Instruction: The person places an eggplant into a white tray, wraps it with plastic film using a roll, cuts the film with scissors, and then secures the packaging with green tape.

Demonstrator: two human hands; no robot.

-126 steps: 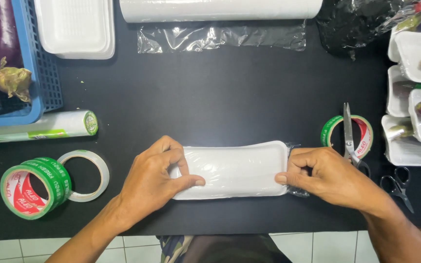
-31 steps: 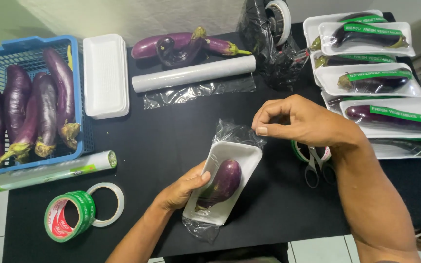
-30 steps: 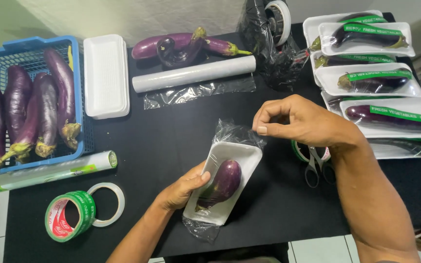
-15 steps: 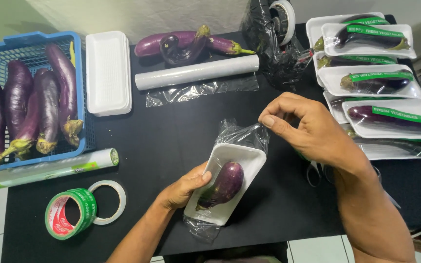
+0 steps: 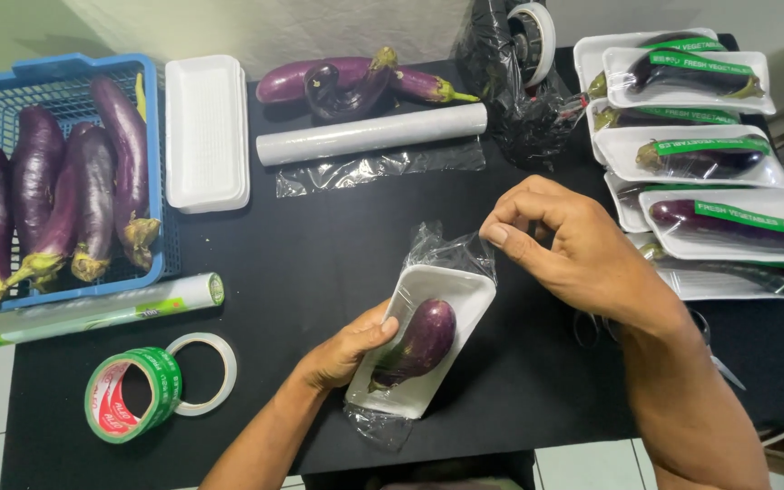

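Low in the middle of the frame, the left hand (image 5: 348, 349) grips a white foam tray (image 5: 424, 340) holding a small purple eggplant (image 5: 419, 340) on the black bench (image 5: 319, 254). The right hand (image 5: 573, 245), centre right, pinches the clear plastic wrap (image 5: 451, 249) bunched at the tray's upper end.

Blue basket (image 5: 151, 73) at left holds long purple eggplants (image 5: 93, 186). Empty white foam tray (image 5: 206, 132) just beside it. Cling-film roll (image 5: 369, 134) lies mid-worktop; green tape roll (image 5: 129, 395) front left; wrapped trays (image 5: 714, 150) stacked right.
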